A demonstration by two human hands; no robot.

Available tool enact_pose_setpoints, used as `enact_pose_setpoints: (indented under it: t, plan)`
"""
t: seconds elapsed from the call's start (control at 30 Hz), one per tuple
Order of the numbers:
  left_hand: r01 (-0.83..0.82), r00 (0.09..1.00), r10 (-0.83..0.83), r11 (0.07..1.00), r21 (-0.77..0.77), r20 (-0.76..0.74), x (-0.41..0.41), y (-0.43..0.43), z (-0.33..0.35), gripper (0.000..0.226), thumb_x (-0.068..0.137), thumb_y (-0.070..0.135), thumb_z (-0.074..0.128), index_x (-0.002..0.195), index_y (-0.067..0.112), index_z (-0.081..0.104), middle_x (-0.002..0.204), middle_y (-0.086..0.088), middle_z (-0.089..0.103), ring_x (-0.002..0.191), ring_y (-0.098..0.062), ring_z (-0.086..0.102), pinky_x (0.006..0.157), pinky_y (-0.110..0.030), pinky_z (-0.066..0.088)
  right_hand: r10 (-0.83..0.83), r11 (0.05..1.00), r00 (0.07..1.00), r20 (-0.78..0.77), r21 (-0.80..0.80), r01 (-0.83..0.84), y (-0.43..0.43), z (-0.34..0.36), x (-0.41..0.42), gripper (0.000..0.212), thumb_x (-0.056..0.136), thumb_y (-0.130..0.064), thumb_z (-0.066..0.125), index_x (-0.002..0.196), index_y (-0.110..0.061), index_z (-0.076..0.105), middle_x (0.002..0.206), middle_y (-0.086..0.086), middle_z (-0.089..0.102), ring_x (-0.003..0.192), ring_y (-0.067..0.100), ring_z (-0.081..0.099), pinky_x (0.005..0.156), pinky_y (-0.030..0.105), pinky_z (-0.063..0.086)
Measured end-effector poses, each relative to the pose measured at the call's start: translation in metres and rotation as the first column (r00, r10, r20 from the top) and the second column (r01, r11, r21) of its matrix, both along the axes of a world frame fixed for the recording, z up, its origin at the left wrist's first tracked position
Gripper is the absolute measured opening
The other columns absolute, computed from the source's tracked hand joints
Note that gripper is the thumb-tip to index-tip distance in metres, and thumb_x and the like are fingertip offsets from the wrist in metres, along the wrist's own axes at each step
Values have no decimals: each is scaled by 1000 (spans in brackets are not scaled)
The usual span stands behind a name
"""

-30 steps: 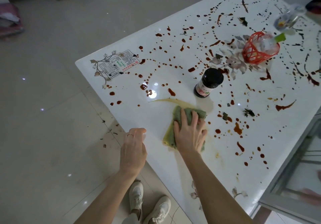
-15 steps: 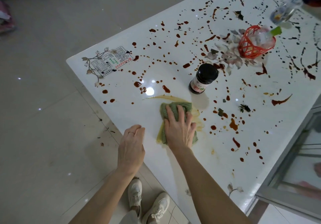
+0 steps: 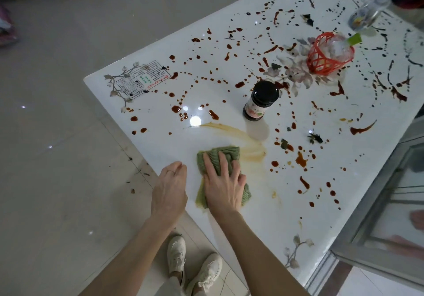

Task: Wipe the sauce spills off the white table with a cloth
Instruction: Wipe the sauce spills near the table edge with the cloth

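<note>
So, you're mid-wipe near the front edge of the table (image 3: 158, 148). The cloth (image 3: 221, 155) lies bunched on the top, a little in front of the jar (image 3: 261, 99). Your right hand (image 3: 223, 187) sits on it with fingers spread and fairly straight, so that grip is wide: pressing down, not pinching. Your left hand (image 3: 169, 187) is at the table edge just beside the cloth, fingers loosely curled, holding nothing.

Tips for this bit, as I read it:

- **Smear:** the yellowish smear (image 3: 229, 130) between cloth and jar suggests the sauce is spreading thin rather than lifting. Fold the cloth to a clean face and pull strokes one way, toward you, instead of scrubbing circles.
- **Cloth:** its near edge looks stained, so flip it soon.
- **Pressure:** press with the whole palm so the cloth doesn't slip out from under you.
- **Drops:** thick red drops (image 3: 300, 159) sit to the right of the cloth. Blot those first, then wipe.
- **Jar:** it's near, and a long forward stroke could knock it. I'd shift it with the free left hand onto a cleaned patch.

Most of the table is spattered, so work in strips from the near edge out toward the basket (image 3: 328, 57).
</note>
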State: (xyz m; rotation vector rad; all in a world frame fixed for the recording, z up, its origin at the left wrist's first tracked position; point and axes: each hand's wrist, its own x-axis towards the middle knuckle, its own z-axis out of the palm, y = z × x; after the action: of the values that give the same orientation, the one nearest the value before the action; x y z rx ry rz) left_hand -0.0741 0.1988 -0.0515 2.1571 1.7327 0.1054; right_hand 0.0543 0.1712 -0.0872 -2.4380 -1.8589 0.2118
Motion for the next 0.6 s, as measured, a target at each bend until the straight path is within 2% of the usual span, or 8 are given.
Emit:
enact_pose_setpoints:
  t: [0.1, 0.2, 0.3, 0.43, 0.5, 0.6]
  plan:
    - [10, 1000, -10, 1000, -26, 0, -2, -2, 0, 48, 71, -12, 60, 116, 5, 58, 124, -9, 57, 113, -28, 54, 72, -34, 53, -23, 999, 1000, -9, -40, 22, 2, 3, 30, 51, 98, -40, 46, 147, -39, 34, 152, 4, 37, 132, 36, 32, 92, 50, 41]
    - [34, 999, -34, 999, -40, 8, -4, -6, -1, 53, 76, -11, 55, 126, 3, 51, 134, -10, 51, 124, -27, 46, 85, -34, 50, -161, 980, 987, -32, -126, 155, -5, 3, 64, 56, 101, -45, 32, 154, -40, 15, 161, 1, 17, 142, 32, 15, 103, 47, 30]
    - [28, 1000, -28, 998, -48, 11, -2, -9, 2, 57, 83, -5, 50, 137, 7, 39, 146, -5, 36, 133, -20, 34, 96, -29, 43, -269, 961, 963, 10, -67, 269, -23, 1, 70, 57, 98, -42, 44, 152, -37, 26, 157, 5, 29, 136, 36, 26, 93, 48, 36]
    - [17, 1000, -17, 999, -29, 7, 3, -12, 6, 56, 89, 0, 44, 143, 9, 29, 150, -4, 27, 137, -17, 25, 105, -25, 33, -191, 981, 982, -6, -18, 191, -54, -1, 28, 72, 77, -34, 71, 145, -31, 45, 146, 9, 46, 126, 40, 35, 87, 54, 46]
    - [11, 1000, -11, 1000, -22, 0, 4, -14, 4, 57, 90, 1, 44, 144, 7, 27, 152, -6, 25, 139, -18, 22, 109, -27, 28, -113, 994, 994, -2, 3, 113, -64, -2, 11, 65, 80, -32, 68, 142, -33, 49, 146, 8, 48, 125, 40, 36, 86, 56, 48]
    - [15, 1000, -15, 1000, -17, -26, 6, -16, 0, 58, 90, 1, 45, 144, 5, 26, 152, -10, 25, 139, -21, 23, 111, -30, 28, -38, 999, 999, 2, 10, 38, -64, -5, 20, 48, 93, -41, 46, 141, -41, 45, 146, 2, 46, 125, 37, 40, 85, 51, 46]
